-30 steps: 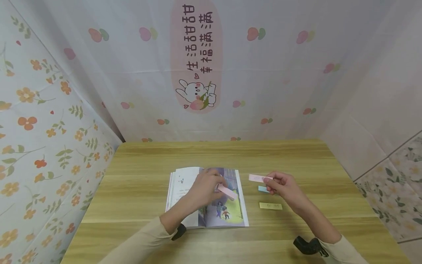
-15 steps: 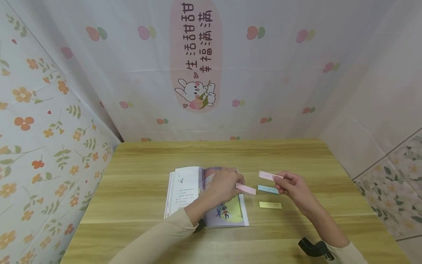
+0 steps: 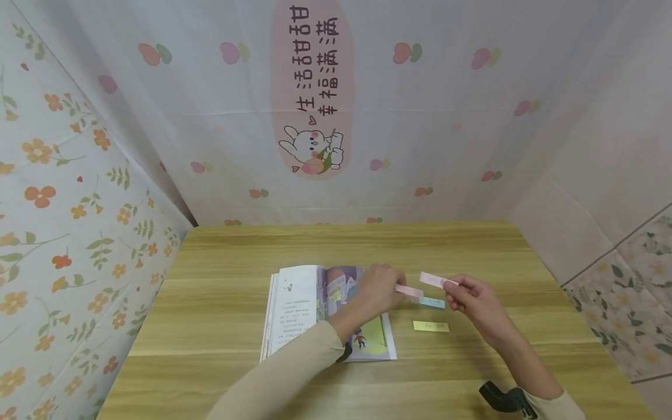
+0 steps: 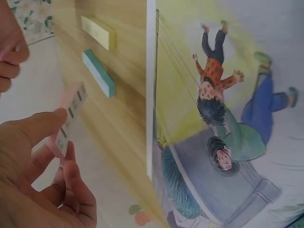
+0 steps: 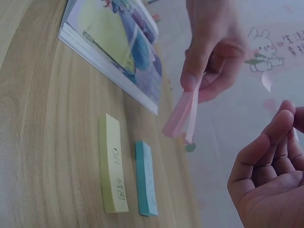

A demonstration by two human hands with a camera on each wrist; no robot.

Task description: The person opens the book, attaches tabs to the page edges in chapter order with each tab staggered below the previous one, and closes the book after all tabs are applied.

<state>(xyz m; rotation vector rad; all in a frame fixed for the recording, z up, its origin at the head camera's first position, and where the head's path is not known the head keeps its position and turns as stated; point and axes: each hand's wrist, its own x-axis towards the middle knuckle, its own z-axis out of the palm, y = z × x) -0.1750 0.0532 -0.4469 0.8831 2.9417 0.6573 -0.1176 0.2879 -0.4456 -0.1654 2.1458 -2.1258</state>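
Observation:
My left hand [image 3: 379, 287], over the right edge of the open book [image 3: 297, 309], pinches a pad of pink sticky notes [image 3: 409, 291] between thumb and fingers. In the right wrist view the pad's sheets [image 5: 181, 114] fan slightly apart. To the right, my right hand [image 3: 472, 298] pinches a single pink sticky note [image 3: 433, 279] with handwriting on it, its free end pointing left. On the table below the hands lie a blue sticky note pad [image 3: 433, 303], partly covered by the pink pad in the head view, and a yellow sticky note pad [image 3: 431, 326]. Both carry handwriting.
The wooden table [image 3: 220, 332] ends at a back edge before a printed curtain [image 3: 231, 134]. The book lies left of the pads, showing a text page on the left and an illustrated page on the right. A black wrist mount [image 3: 506, 399] sits on the right forearm.
My left hand has moved right with the pink pad, from over the book's picture page to near the blue pad. My right hand has shifted slightly right with the pink note.

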